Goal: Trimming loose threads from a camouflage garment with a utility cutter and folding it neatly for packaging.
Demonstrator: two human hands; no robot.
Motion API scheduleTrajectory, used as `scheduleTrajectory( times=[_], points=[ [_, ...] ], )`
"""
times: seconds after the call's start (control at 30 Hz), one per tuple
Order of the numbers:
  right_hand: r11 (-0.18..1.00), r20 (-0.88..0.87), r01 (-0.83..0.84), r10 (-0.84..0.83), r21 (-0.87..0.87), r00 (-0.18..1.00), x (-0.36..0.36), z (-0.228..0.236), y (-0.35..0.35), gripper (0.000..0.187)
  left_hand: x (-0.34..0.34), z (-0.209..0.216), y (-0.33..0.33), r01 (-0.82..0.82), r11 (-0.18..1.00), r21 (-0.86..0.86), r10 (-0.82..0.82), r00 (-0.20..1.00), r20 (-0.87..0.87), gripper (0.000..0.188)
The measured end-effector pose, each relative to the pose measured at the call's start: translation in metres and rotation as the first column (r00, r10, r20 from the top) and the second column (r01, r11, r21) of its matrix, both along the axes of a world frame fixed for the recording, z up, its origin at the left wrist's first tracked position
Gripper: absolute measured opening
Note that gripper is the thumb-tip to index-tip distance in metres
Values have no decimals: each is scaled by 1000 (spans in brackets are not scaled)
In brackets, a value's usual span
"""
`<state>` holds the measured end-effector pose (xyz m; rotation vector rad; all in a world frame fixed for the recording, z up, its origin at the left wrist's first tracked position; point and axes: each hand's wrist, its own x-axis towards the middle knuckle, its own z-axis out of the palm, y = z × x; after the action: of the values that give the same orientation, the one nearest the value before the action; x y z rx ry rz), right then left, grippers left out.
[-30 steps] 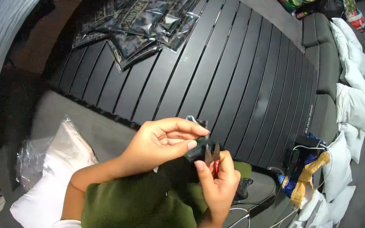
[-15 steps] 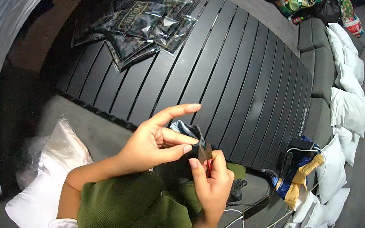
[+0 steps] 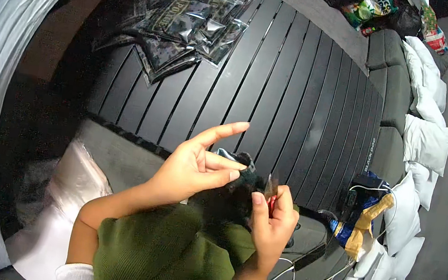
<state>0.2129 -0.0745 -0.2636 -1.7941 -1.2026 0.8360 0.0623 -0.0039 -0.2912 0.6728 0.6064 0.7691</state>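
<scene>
One dark, crumpled fabric piece (image 3: 246,179) sits just below frame centre, pinched in your left hand (image 3: 183,170), thumb against fingers; your right hand (image 3: 275,224) clamps small red-handled metal scissors (image 3: 271,188), lower right of centre.

Left hand (image 3: 187,168) pinched, index finger (image 3: 224,133) stretched out — right hand (image 3: 274,221) curled, thumb (image 3: 260,211) upright; forearms (image 3: 123,204) angled inward.
</scene>
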Motion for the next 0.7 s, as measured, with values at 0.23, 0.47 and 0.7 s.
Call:
scheduleTrajectory(
  times=[0.23,0.47,0.7],
  points=[
    [980,89,-178,186,-93,978,-3,9,1,21,-1,-2,-1,5,1000,-7,-5,1000,23,66],
    [982,89,-161,170,-99,981,-4,8,3,20,-3,-1,0,31,1000,2,-31,999,17,66],
    [978,166,-192,204,-85,965,-4,7,5,21,-3,-2,0,29,999,-39,-28,999,28,62]
  ],
)
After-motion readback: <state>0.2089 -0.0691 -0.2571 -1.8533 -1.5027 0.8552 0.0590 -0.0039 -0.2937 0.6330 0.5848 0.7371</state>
